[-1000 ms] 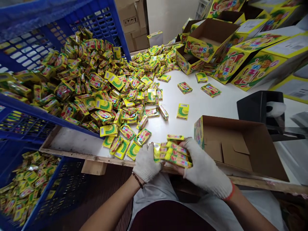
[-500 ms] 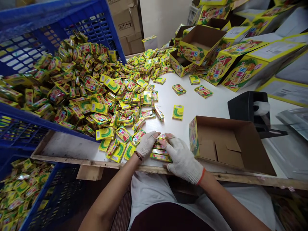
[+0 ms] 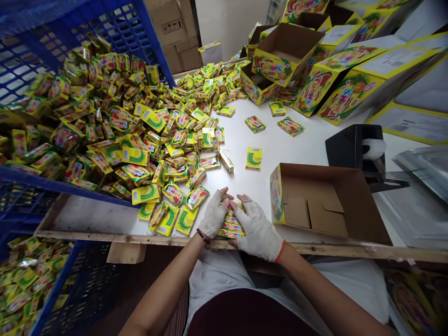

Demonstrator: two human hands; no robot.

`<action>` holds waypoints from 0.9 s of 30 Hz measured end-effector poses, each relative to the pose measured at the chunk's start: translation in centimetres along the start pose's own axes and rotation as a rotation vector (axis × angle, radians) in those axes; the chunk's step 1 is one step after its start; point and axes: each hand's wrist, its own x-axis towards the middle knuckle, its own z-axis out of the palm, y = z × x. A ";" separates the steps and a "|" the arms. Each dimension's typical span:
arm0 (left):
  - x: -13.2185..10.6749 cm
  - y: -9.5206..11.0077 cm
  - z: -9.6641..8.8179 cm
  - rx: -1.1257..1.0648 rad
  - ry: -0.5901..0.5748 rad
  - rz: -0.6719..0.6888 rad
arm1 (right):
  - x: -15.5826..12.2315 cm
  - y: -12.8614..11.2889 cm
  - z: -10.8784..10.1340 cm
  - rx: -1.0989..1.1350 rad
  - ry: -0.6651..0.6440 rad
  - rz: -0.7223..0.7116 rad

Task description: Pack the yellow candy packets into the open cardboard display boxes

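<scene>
A short row of small yellow-green candy boxes [image 3: 231, 227] stands on edge at the front of the white table. My left hand [image 3: 214, 215], in a white glove with bare fingertips, presses the row's left side and far end. My right hand [image 3: 259, 229], gloved alike with an orange cuff, is wrapped round the right side, thumb toward me. Both hands are closed about the row, and their fingertips nearly meet over its far end, hiding part of it. Loose candy boxes [image 3: 187, 219] lie just left of my left hand. An open display carton [image 3: 374, 205] lies right of my right hand.
A blue crate [image 3: 140, 42] on the left spills a heap of candy boxes onto the table. A lower blue crate [image 3: 52, 298] holds more. At the right are a black tape dispenser [image 3: 345, 147] and stacked display cartons [image 3: 308, 93]. A wooden edge [image 3: 315, 249] borders the table.
My hands have come closer together round the row, fingertips now nearly meeting at its far end. The whole view has shifted slightly; the loose boxes and cartons lie as before.
</scene>
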 end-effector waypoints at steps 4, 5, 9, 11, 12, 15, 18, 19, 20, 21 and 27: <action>0.4 0.8 0.0 -0.388 -0.050 -0.153 | 0.7 -2.2 -2.6 -0.022 -0.071 0.017; 0.6 1.2 0.1 -0.488 -0.032 -0.194 | 0.5 -2.8 -4.0 -0.003 -0.072 0.013; 1.1 2.3 1.5 -0.685 0.044 -0.200 | -1.4 -2.6 -11.8 0.214 0.059 0.055; 1.1 2.3 3.3 -0.654 0.015 -0.186 | -2.5 -0.1 -16.0 0.359 0.105 0.264; 1.1 2.2 4.5 -0.623 -0.011 -0.188 | -2.8 1.6 -17.8 0.435 0.095 0.397; 0.8 1.8 8.5 -0.524 -0.058 -0.169 | -3.0 6.3 -20.3 0.612 -0.157 0.646; 0.4 2.1 11.3 -0.391 -0.107 -0.120 | -2.3 8.4 -18.8 0.727 -0.393 0.660; 0.2 2.3 11.8 -0.333 -0.125 -0.111 | -2.0 8.5 -17.9 0.764 -0.447 0.631; -0.1 2.5 12.0 -0.274 -0.142 -0.105 | -1.9 8.4 -17.0 0.790 -0.487 0.599; -0.5 2.7 12.0 -0.219 -0.152 -0.099 | -1.8 8.3 -16.2 0.793 -0.516 0.572; -2.6 3.0 11.5 -0.006 -0.146 -0.073 | -2.3 7.2 -13.6 0.429 -0.403 0.420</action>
